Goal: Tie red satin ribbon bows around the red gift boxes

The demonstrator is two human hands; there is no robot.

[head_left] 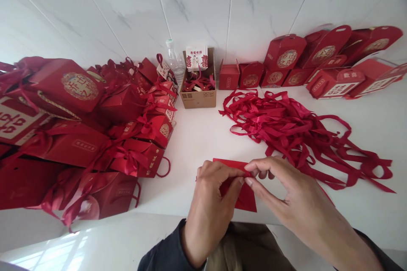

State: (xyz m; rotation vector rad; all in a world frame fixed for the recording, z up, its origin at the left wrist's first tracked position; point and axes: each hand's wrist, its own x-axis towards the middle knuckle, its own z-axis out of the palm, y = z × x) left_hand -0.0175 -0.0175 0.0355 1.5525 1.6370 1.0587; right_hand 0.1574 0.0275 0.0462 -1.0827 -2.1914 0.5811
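Note:
At the front of the white table, my left hand (216, 190) and my right hand (282, 190) meet fingertip to fingertip. Both pinch a small bit of red ribbon (247, 174) between thumb and forefinger. Just beneath them is a red gift box (249, 203); its top edge and lower right corner show, while the hands cover much of the rest. A loose heap of red ribbons (280, 123) lies just beyond my right hand. Part of it passes behind that hand.
Finished-looking red boxes with bows (136, 156) are piled along the left. A cardboard carton (199, 100) with ribbon pieces and a printed card stands by the wall, beside a clear bottle (174, 59). More red boxes (282, 57) line the back right. The table's front edge (171, 214) is close.

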